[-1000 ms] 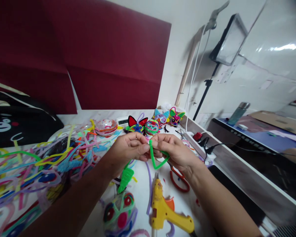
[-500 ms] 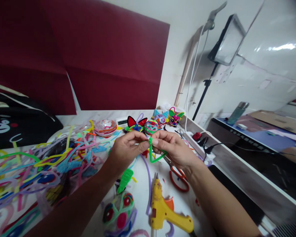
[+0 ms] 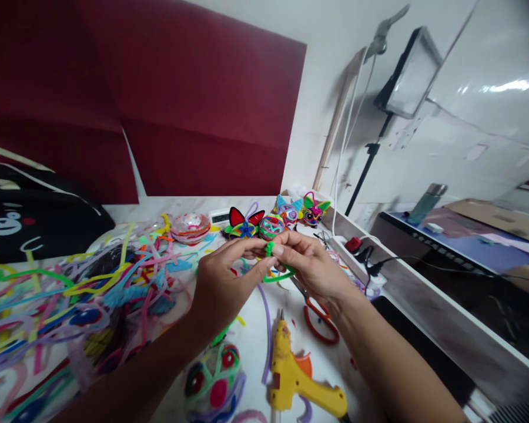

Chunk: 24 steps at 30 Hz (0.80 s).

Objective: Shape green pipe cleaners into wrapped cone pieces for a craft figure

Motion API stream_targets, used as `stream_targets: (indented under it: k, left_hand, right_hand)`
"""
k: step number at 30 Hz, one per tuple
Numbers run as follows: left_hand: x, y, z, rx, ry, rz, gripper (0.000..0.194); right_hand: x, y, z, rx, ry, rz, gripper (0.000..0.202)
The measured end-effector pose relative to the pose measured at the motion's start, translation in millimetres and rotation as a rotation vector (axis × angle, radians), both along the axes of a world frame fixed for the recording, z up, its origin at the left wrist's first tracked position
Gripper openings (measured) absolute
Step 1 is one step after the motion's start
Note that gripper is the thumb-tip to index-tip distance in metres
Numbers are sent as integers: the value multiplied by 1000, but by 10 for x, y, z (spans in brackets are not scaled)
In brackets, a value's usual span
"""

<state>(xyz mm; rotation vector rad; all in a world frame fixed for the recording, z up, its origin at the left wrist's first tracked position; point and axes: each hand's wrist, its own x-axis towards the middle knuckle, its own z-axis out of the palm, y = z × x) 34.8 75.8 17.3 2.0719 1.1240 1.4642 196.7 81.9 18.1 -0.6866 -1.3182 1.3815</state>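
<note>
Between my hands is a bright green pipe cleaner (image 3: 269, 249), bunched into a small coil at the fingertips, with a bent length hanging below. My left hand (image 3: 229, 279) pinches the coil from the left with thumb and fingers. My right hand (image 3: 311, 264) grips it from the right, thumb pressed against the coil. Beneath the right hand lie scissors (image 3: 321, 326) with red-orange handles, partly covered by the hand. A yellow glue gun (image 3: 286, 370) rests on the white table in front of me, beside a purple pipe cleaner (image 3: 267, 335).
A colourful decorated ball with a face (image 3: 214, 379) sits near the front. Several similar balls (image 3: 272, 226) stand at the back. Tangled pipe cleaners (image 3: 92, 288) cover the left side. To the right are a power strip (image 3: 372, 267), a black flat object (image 3: 423, 346) and the table's raised edge.
My left hand has turned and its fingers have closed further over the coil. The green pipe cleaner's hanging loop has swung up and flattened under my right hand.
</note>
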Motion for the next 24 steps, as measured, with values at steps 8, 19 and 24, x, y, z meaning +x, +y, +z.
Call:
stream_targets:
  k: [8,19,24]
  left_hand:
    - [27,11,3,129,11,33,9]
    - [62,-20,-14,113,1,93,11]
    - [41,47,-62,-4,-92,17,15]
  right_hand:
    - [-17,19,-21,3,4,-7,17]
    - [-87,-4,-50,39,1,-99,18]
    - [-83,-19,5,28,-16,-134,23]
